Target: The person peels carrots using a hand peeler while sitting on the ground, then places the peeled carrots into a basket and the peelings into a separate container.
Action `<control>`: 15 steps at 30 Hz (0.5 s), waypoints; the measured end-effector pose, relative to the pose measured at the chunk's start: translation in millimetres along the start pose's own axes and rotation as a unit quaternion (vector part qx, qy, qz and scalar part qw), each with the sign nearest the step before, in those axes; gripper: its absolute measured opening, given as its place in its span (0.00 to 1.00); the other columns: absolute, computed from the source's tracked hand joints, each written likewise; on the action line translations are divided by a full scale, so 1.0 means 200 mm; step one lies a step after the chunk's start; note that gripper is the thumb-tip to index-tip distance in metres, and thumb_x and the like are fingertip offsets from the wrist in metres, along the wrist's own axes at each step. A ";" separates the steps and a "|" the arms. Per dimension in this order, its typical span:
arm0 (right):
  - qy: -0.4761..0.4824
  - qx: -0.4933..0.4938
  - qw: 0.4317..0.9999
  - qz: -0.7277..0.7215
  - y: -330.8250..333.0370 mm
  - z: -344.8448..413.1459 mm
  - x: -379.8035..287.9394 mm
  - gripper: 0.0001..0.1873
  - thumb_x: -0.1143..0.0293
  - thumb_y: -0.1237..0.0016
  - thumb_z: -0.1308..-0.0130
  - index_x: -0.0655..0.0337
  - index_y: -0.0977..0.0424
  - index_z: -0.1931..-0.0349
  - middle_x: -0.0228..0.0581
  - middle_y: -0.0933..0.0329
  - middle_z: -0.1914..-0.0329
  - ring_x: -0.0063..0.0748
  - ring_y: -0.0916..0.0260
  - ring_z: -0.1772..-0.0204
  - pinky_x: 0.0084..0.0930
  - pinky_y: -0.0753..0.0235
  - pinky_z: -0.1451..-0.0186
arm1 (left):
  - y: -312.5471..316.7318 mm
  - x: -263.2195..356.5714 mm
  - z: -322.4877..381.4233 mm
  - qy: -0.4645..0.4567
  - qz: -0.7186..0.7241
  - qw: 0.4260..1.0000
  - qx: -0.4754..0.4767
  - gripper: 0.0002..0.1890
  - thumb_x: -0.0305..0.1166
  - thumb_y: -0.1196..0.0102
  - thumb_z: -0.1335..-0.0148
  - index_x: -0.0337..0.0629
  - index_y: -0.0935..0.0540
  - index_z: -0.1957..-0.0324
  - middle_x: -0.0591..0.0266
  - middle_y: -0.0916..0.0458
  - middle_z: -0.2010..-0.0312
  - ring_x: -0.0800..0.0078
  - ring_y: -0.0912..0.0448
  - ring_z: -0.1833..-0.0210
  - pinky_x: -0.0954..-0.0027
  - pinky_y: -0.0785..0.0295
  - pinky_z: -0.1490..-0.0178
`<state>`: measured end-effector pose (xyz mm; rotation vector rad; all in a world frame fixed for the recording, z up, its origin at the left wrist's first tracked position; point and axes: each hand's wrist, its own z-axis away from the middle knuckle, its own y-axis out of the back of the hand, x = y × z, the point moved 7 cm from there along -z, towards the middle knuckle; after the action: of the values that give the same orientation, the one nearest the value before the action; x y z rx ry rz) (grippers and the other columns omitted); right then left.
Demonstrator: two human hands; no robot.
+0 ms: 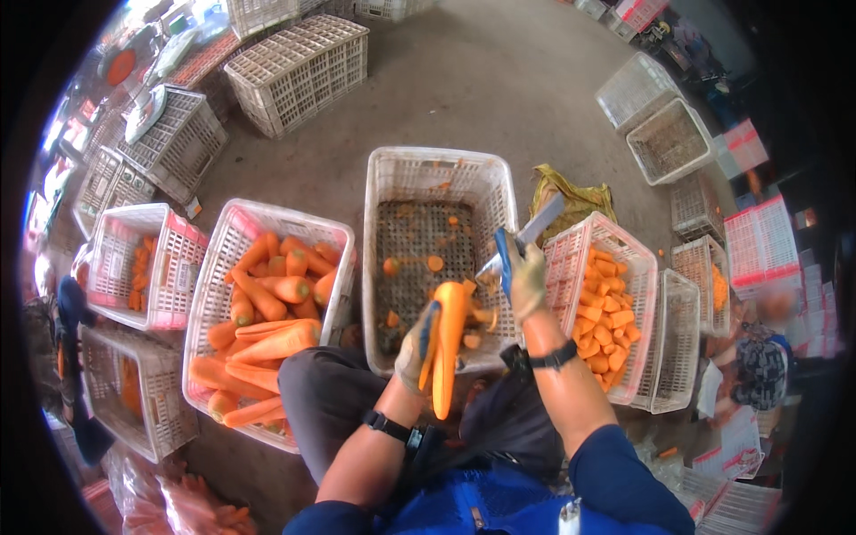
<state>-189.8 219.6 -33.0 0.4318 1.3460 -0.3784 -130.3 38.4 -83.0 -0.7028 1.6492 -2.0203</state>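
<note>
My left hand [413, 351], in a worn work glove, grips long peeled carrots [449, 348] over the near edge of the middle plastic crate [371, 267]. Gloved too, my right hand [525, 277] is closed around the handle of a wide-bladed knife [540, 219] above that crate's right side. Carrot ends and scraps [435, 263] lie on the crate's dark mesh bottom. Whole carrots [274, 334] fill much of the crate at the left. In the red-and-white crate [555, 287] on the right are many cut carrot chunks [605, 314].
A yellow-green woven sack [568, 197] lies beyond the right crate. Further crates [297, 73] stand on the concrete floor [468, 87] all round. Bagged carrots [190, 505] are at the lower left. Another person [759, 374] is at the far right.
</note>
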 end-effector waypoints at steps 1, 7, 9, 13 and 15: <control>-0.009 -0.033 0.999 -0.014 -0.03 0.12 -0.07 0.32 0.40 0.46 0.34 0.68 0.27 0.58 0.46 0.22 0.62 0.25 0.23 0.76 0.18 0.16 0.77 | -0.01 0.01 0.01 -0.010 0.001 1.000 0.014 0.30 0.49 0.53 0.24 0.31 0.31 0.33 0.43 0.19 0.46 0.62 0.13 0.57 0.71 0.13 0.66; 0.016 -0.091 0.991 -0.095 -0.05 0.66 -0.11 0.21 0.52 0.48 0.27 0.65 0.26 0.55 0.41 0.22 0.59 0.29 0.19 0.58 0.21 0.16 0.62 | -0.02 -0.03 0.01 0.023 0.063 0.994 0.090 0.30 0.55 0.46 0.30 0.37 0.23 0.42 0.49 0.16 0.60 0.60 0.15 0.69 0.63 0.14 0.69; 0.020 -0.123 0.979 -0.158 -0.09 0.80 -0.14 0.14 0.61 0.48 0.26 0.66 0.23 0.59 0.40 0.22 0.57 0.34 0.21 0.52 0.26 0.20 0.49 | 0.06 -0.01 0.02 -0.002 -0.010 0.987 0.158 0.29 0.56 0.44 0.32 0.39 0.21 0.45 0.52 0.16 0.63 0.62 0.15 0.71 0.62 0.15 0.71; 0.215 -0.203 0.955 0.017 -0.15 0.88 -0.18 0.09 0.68 0.45 0.29 0.66 0.22 0.65 0.43 0.23 0.57 0.37 0.22 0.54 0.30 0.23 0.51 | 0.06 0.00 0.04 -0.015 -0.052 0.984 0.168 0.26 0.54 0.45 0.30 0.41 0.21 0.45 0.55 0.15 0.63 0.66 0.17 0.73 0.69 0.16 0.70; 0.257 -0.209 0.940 0.080 -0.18 0.87 -0.18 0.08 0.69 0.43 0.31 0.66 0.22 0.65 0.43 0.22 0.59 0.37 0.22 0.57 0.30 0.23 0.55 | 0.07 -0.03 0.04 -0.037 -0.016 0.987 0.158 0.23 0.51 0.46 0.28 0.41 0.21 0.45 0.58 0.15 0.62 0.68 0.16 0.71 0.71 0.17 0.68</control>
<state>-67.5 100.5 27.7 0.2856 1.8315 0.1771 -120.7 33.2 -96.4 -0.6826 1.2432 -2.1835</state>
